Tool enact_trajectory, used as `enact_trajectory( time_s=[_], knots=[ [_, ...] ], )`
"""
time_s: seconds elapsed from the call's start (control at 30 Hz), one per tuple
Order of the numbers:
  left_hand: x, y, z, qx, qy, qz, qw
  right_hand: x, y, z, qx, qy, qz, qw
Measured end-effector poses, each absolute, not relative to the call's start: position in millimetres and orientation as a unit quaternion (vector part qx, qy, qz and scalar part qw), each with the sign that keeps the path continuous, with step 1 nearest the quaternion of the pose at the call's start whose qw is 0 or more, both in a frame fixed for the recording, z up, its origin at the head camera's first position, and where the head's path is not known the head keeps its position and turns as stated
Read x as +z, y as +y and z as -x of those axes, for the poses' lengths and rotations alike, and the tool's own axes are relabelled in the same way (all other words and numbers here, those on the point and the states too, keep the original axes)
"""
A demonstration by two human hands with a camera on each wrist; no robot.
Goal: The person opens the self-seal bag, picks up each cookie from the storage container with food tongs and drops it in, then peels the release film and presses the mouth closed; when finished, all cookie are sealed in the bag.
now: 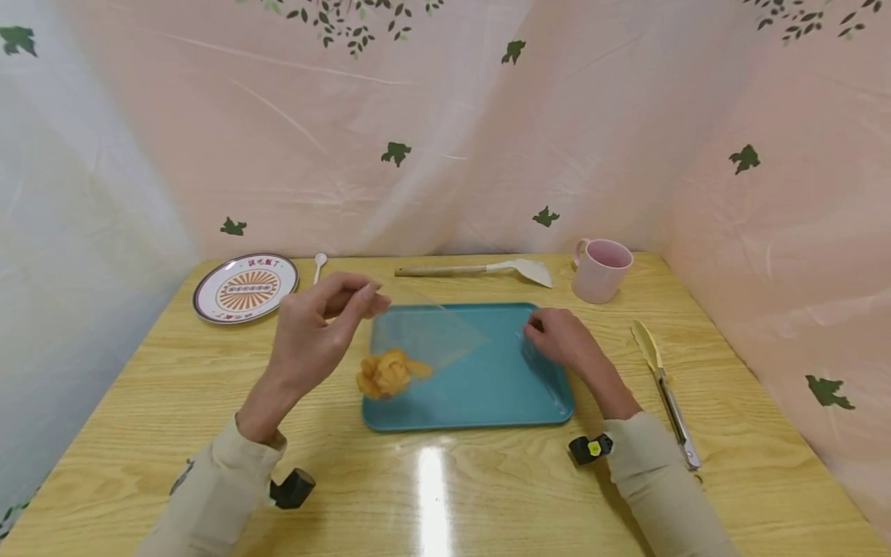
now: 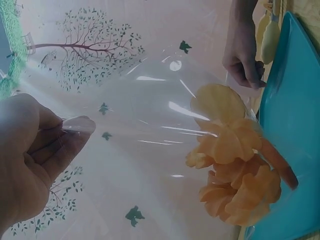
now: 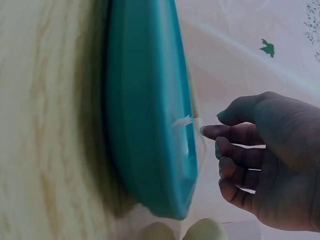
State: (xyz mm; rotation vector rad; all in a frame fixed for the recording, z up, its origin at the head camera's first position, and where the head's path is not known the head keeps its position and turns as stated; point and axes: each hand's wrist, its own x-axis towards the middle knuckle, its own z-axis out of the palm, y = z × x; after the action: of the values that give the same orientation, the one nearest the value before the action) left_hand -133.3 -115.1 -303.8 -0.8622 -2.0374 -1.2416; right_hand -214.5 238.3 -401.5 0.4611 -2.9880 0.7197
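Raised over the left end of the tray, my left hand point(image 1: 316, 325) pinches the edge of a clear plastic bag point(image 2: 145, 120) between thumb and fingers. Several curved, yellow-orange crisp-like pieces point(image 2: 240, 165) sit bunched at the far end of the bag. In the head view these pieces overlap the left part of the blue tray point(image 1: 480, 391). My right hand point(image 3: 280, 155) is at the tray's right side, fingers loosely curled, thumb apart from the index finger, nothing between them.
A patterned plate point(image 1: 285, 298) and a small white spoon point(image 1: 320, 261) lie at the back left. Behind the tray is a wooden-handled spatula point(image 1: 445, 271). A pink mug point(image 1: 597, 278) stands back right, with yellow-tipped tongs point(image 1: 668, 394) nearer on the right. Printed curtains enclose the table.
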Motion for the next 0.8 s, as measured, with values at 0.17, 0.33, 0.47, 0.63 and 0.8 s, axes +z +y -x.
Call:
enact_trajectory(
  time_s=[0.17, 0.33, 0.47, 0.63, 0.8],
  knots=[
    [-304.1, -113.6, 134.3, -0.468, -0.764, 0.33, 0.298, -396.0, 232.2, 204.4, 0.276, -0.936, -0.215, 0.039],
    [-303.8, -110.8, 135.6, -0.471, -0.759, 0.334, 0.301, -391.8, 216.3, 188.0, 0.36, -0.867, -0.337, 0.069],
    [-303.2, -109.2, 135.2, -0.475, -0.756, 0.334, 0.301, -390.2, 202.8, 173.3, 0.427, -0.799, -0.417, 0.075],
    [-302.3, -109.1, 134.0, -0.477, -0.757, 0.329, 0.301, -388.7, 188.5, 158.9, 0.474, -0.752, -0.451, 0.075],
    [-301.9, -109.0, 133.3, -0.48, -0.757, 0.327, 0.3, -388.7, 176.3, 152.8, 0.504, -0.743, -0.429, 0.102]
  ],
)
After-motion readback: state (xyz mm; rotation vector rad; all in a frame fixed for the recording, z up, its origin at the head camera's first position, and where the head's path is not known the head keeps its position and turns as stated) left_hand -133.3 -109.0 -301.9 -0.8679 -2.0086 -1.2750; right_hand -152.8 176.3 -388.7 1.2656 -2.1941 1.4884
